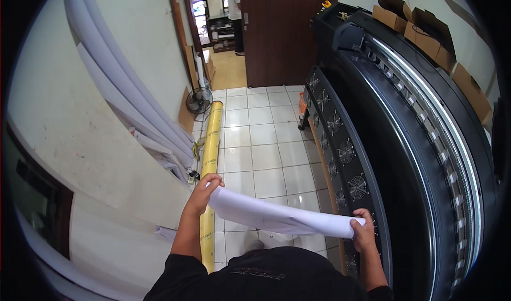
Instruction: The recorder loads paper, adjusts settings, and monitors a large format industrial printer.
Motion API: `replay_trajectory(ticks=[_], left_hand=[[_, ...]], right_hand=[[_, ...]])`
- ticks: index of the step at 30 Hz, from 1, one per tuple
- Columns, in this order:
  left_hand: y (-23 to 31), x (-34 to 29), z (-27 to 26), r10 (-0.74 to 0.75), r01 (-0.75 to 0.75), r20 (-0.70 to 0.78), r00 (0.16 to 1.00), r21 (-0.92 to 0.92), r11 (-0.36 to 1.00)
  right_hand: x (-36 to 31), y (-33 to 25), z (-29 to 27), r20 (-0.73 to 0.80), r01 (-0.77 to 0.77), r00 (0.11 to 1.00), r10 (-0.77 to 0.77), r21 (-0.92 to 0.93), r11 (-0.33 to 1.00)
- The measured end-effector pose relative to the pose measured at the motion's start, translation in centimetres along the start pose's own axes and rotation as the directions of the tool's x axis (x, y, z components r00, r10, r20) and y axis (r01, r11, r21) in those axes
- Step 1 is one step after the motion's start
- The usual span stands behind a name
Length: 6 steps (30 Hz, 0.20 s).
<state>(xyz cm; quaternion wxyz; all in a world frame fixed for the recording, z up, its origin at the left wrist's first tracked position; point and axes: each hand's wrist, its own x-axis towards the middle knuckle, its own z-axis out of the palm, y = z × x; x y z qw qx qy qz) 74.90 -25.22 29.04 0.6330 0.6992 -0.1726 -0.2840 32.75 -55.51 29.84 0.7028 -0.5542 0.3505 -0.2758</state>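
A white roll of sheet material [282, 216] stretches across in front of my body, slightly lower at its right end. My left hand [207, 188] is closed on the roll's left end, thumb and fingers at its edge. At the other end my right hand [363, 230] grips the roll, fingers over the top and thumb on the near side. The sheet is loosely rolled, with a crease near its middle. Below my left hand, a long yellow wrapped roll [212, 136] lies on the floor, partly hidden by my arm.
A large black wide-format printer [383, 115] with a row of fans runs along the right, open cardboard boxes [426, 30] on top. Tall white rolls [122, 77] lean on the left wall. A fan [199, 100] stands by the doorway; a person [235, 14] is beyond the brown door [290, 35].
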Motion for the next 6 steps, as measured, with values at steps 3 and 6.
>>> replay_trajectory(ticks=[3,6], left_hand=[[-0.7,-4.1,0.4,0.051,-0.051,-0.057,0.997,-0.014,0.999],[-2.5,-7.1,0.2,-0.255,0.268,-0.226,0.940,0.025,0.963]], right_hand=[[1.0,-0.9,-1.0,0.080,-0.140,0.987,0.139,0.010,0.990],[2.9,0.8,-3.1,0.304,0.289,0.926,-0.224,-0.187,0.939]])
